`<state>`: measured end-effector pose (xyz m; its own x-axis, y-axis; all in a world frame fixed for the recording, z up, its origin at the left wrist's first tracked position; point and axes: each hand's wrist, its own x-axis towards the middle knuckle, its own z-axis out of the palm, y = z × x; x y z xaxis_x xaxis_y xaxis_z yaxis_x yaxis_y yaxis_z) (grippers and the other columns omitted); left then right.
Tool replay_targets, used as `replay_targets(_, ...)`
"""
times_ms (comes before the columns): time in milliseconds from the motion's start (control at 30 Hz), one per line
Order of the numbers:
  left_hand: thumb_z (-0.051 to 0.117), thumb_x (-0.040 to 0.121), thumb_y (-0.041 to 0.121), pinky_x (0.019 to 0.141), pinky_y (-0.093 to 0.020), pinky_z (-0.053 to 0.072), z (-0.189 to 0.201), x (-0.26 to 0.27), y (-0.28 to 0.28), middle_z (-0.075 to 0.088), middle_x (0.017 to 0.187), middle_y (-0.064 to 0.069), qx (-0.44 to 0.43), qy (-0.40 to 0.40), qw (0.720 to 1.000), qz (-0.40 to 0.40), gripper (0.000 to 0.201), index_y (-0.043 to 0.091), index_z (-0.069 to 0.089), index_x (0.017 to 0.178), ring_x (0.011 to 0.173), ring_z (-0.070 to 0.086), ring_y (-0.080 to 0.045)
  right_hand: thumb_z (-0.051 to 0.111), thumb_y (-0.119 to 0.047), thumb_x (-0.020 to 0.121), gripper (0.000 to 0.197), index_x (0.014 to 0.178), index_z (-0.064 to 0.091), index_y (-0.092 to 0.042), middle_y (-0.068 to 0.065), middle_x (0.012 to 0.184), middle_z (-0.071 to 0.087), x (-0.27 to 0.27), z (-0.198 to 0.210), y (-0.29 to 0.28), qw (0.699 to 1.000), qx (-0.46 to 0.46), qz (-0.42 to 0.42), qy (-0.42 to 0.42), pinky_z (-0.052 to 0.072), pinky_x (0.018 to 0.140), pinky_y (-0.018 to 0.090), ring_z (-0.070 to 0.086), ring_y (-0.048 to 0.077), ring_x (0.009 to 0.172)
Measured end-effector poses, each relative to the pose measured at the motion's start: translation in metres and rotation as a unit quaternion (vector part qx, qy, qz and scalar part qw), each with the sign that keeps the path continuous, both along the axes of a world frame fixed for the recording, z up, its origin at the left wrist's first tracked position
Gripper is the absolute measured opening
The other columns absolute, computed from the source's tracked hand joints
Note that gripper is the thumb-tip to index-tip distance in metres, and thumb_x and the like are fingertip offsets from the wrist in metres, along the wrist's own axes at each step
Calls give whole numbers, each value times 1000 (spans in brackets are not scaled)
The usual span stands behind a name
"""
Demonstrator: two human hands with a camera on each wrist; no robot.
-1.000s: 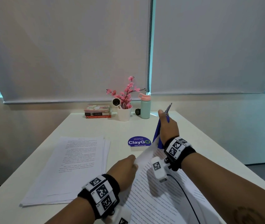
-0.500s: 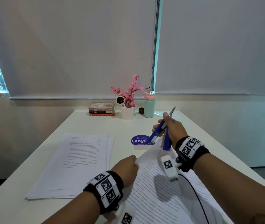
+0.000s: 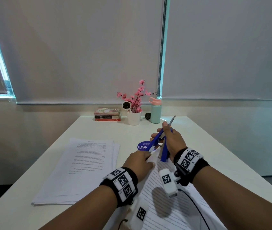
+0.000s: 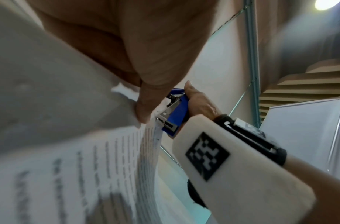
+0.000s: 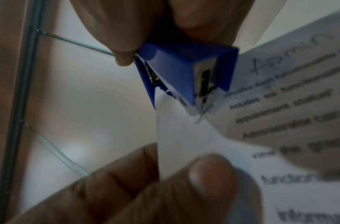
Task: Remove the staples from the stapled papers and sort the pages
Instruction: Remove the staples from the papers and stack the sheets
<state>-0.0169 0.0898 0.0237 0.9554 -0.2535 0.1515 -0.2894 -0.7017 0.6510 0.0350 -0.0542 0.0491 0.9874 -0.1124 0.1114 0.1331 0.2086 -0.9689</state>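
Compared with a second earlier, the blue stapler (image 3: 161,143) had swung from an upright, raised attitude down toward the corner of the stapled papers (image 3: 165,201), and its front end now sat at that corner; this was judged to mean the staple-lifting step had been engaged, though the staple itself could not be made out in any view. To the left of both hands, a separate stack of loose pages (image 3: 82,166) lay flat on the white table (image 3: 32,193), well apart from the work, taken to be pages already sorted. The left hand (image 3: 138,163) was closed on the upper corner of the papers, thumb (image 5: 209,171) on top and fingers beneath, holding that corner lifted just below the stapler. Immediately to its right, the right hand (image 3: 171,140) was clamped round the stapler, thumb extended along its upper side and fingers curled under, wrist raised above the sheets. The two hands stood close together, nearly touching at the paper corner. The papers sloped down from that corner toward the person.
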Motion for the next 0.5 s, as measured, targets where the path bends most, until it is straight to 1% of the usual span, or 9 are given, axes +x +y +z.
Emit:
replay_targets(67,62,90,25,56,-23,35,3,3,-2,55,67,6,-25,-17,1000,3,15,17,63,78,64,51,-12,53,-60,86,61,105,56,-1,22,91,72,-1,1,2,1000,1,6,-4,56,78,46,70,38,86)
replay_targets(100,63,90,25,55,-22,33,3,3,-3,52,63,9,-40,-21,999,4,18,18,62,74,60,47,-8,51,-58,89,60,106,56,-1,23,93,72,-1,2,3,1000,1,10,-4,56,78,46,70,39,88)
replay_targets(167,63,90,23,55,-20,31,1,3,-4,49,58,10,-71,-25,997,3,22,21,61,69,57,44,-4,48,-53,94,57,110,56,1,24,97,72,-4,3,2,1000,-7,20,-1,57,73,42,70,38,90)
replay_targets(200,62,90,22,55,-20,31,0,3,-4,48,57,10,-83,-29,996,3,24,21,59,66,56,43,-4,47,-52,95,57,111,56,2,25,98,72,-5,4,2,1000,-11,25,-1,57,74,42,70,38,91)
replay_targets(267,60,91,21,55,-23,32,-4,3,-4,47,53,8,-104,-36,994,15,33,21,54,59,54,42,-6,48,-52,94,58,112,56,3,25,98,72,-6,4,0,999,-12,30,2,58,81,47,71,39,92)
replay_targets(333,58,91,22,53,-23,32,-6,5,-3,47,53,8,-102,-38,993,44,38,23,50,54,54,43,-7,49,-52,94,57,111,56,2,24,97,72,-8,5,-2,999,-28,16,-10,58,83,49,71,38,90)
replay_targets(400,56,91,23,51,-22,31,-7,7,0,48,56,7,-66,-36,995,68,37,23,47,56,55,44,-8,49,-54,93,54,108,58,-3,18,95,73,-8,5,-3,994,-91,-21,-51,59,82,48,72,34,87)
replay_targets(467,53,92,22,51,-22,30,-8,11,6,48,59,6,-37,-25,996,77,36,22,44,58,57,44,-10,50,-68,85,56,101,60,-15,8,88,74,-10,6,-5,980,-168,-52,-92,58,83,50,72,27,84)
replay_targets(500,52,93,23,53,-23,32,-8,12,11,49,62,5,-37,-14,996,77,34,22,43,60,59,45,-12,48,-76,80,60,98,60,-20,4,85,74,-9,7,-8,974,-196,-63,-99,58,83,51,72,25,82)
